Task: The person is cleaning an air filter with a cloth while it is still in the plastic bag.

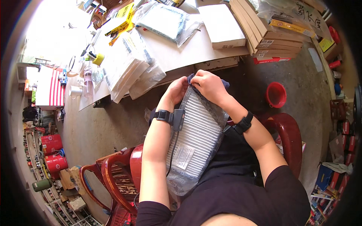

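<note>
On my lap lies a white pleated air filter, slanting away from me inside a clear plastic bag. A white label shows near the bag's lower end. My left hand is closed at the far left corner of the bag, fingers curled in. Beside it, my right hand pinches the bag's far edge, the fingertips nearly meeting those of the left. What exactly lies between the fingertips is too small to see. Dark blue fabric shows just behind my right hand.
Ahead stands a table with several bagged filters, a white box and a stack of flat cartons. A red bucket is on the floor to the right. Red wooden chairs stand at my left.
</note>
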A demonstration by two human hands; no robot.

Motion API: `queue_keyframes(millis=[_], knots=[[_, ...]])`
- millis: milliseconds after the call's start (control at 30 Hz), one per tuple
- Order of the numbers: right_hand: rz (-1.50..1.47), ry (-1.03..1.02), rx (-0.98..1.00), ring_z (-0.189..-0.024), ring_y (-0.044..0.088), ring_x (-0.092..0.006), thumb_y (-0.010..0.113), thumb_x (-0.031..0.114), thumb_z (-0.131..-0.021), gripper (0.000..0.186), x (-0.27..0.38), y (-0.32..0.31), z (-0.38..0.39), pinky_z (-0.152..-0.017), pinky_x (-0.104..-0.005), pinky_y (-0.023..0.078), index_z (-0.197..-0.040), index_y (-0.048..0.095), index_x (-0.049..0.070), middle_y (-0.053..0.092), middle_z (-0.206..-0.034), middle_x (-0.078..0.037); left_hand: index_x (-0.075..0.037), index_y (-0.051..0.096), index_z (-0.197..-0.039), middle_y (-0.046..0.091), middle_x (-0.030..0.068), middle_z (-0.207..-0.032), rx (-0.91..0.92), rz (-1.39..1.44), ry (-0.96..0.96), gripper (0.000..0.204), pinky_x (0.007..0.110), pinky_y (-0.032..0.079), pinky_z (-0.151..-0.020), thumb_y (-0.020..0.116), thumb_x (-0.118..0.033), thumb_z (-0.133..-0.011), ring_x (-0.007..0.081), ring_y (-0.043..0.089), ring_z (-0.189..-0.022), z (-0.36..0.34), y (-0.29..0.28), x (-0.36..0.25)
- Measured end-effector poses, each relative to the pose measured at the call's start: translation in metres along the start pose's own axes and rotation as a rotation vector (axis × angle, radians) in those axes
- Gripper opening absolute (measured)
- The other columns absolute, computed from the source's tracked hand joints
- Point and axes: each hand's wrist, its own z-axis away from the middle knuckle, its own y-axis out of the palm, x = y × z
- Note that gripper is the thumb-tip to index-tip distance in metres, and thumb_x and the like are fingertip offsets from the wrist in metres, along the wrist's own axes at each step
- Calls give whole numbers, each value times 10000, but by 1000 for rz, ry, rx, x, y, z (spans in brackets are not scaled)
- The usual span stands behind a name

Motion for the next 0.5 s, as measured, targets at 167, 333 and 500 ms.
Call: queue_keyframes(millis=[167,333,500], knots=[[268,-61,321,-844,641,-284,634,154,-795,83,-11,-5,9,-739,-405,523,-772,689,96,615,-837,-90,-36,674,-922,697,73,-879,0,-75,-10,242,331,531,-743,510,-213,-943,182,651,-782,-7,-17,4],[34,119,312,-878,646,-303,661,179,-809,111,-10,-41,16,-772,-403,521,-864,737,119,652,-901,-97,80,661,-1063,708,155,-1050,174,-40,-34,337,334,542,-851,489,-188,-953,212,682,-910,14,0,-8],[-76,112,22,-854,646,-309,644,178,-829,118,7,-33,-7,-760,-403,517,-878,734,118,660,-914,-100,53,660,-1054,714,133,-969,170,39,-17,311,329,556,-820,477,-184,-967,206,685,-844,4,-15,-1]])
